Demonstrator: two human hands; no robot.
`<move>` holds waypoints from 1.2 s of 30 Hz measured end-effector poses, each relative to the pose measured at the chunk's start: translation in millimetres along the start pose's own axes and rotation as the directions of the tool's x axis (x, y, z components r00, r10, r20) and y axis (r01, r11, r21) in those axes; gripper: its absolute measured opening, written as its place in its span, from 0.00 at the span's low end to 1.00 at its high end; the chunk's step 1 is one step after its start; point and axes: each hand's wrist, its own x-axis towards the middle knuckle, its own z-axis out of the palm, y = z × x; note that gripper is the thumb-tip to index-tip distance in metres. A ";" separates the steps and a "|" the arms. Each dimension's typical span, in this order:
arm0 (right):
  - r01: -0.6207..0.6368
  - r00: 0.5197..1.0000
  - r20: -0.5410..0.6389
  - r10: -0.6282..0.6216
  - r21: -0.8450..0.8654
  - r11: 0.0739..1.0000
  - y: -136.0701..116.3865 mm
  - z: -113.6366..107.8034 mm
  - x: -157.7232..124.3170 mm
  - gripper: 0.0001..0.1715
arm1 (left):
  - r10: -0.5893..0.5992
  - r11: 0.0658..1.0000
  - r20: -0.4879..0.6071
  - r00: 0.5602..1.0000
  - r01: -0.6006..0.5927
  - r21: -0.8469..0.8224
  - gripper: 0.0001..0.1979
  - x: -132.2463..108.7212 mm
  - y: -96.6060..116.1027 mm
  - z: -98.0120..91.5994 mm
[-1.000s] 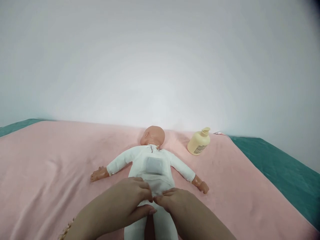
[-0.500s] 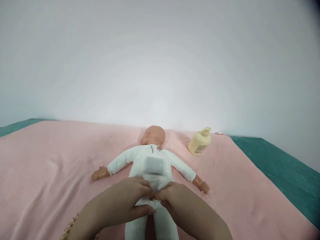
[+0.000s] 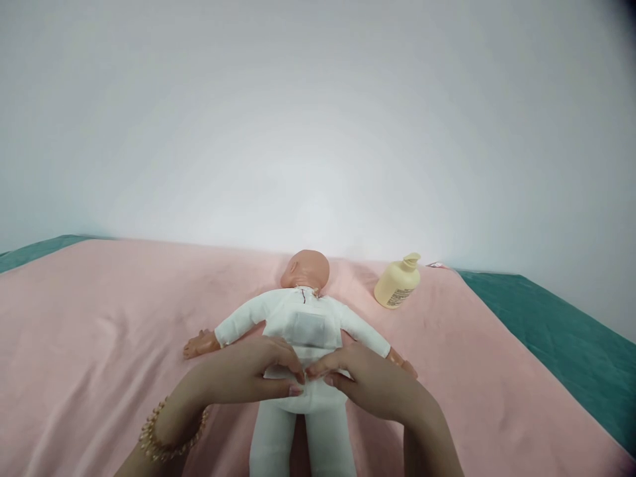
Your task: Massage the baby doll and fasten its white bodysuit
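A baby doll [image 3: 309, 354] with a soft white cloth body lies face down, arms spread and legs toward me. A grey rectangular panel [image 3: 309, 328] shows on its upper back. Over the doll's lower back, my left hand [image 3: 265, 371] rests with bent fingers, the thumb apart from them. My right hand [image 3: 355, 374] mirrors it from the other side, fingertips almost meeting the left ones. Neither hand shows anything held. The doll's bald head [image 3: 307, 268] is turned away from me.
A pale yellow pump bottle [image 3: 397, 283] stands beyond the doll's right-hand side. Beneath everything is a pink cloth [image 3: 99, 311], wrinkled at the left, over a green cover [image 3: 546, 318]. A pale wall [image 3: 318, 119] rises behind.
Both hands have shifted up the doll's back, away from its legs, and the wrists are raised. More of the bracelet on my left wrist shows. The doll and bottle stay nearly in place.
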 end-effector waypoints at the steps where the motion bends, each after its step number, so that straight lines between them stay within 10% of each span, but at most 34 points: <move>1: -0.023 0.999 0.037 0.022 0.035 0.999 0.6 0.2 2.3 0.21 | 0.008 1.000 -0.010 1.000 -0.008 0.008 0.14 1.3 -1.4 1.1; 36: -0.123 0.990 -0.052 0.134 0.185 0.975 -1.0 -2.2 16.5 0.15 | 0.096 0.978 -0.225 0.970 -0.134 -0.160 0.14 5.0 -14.8 -3.9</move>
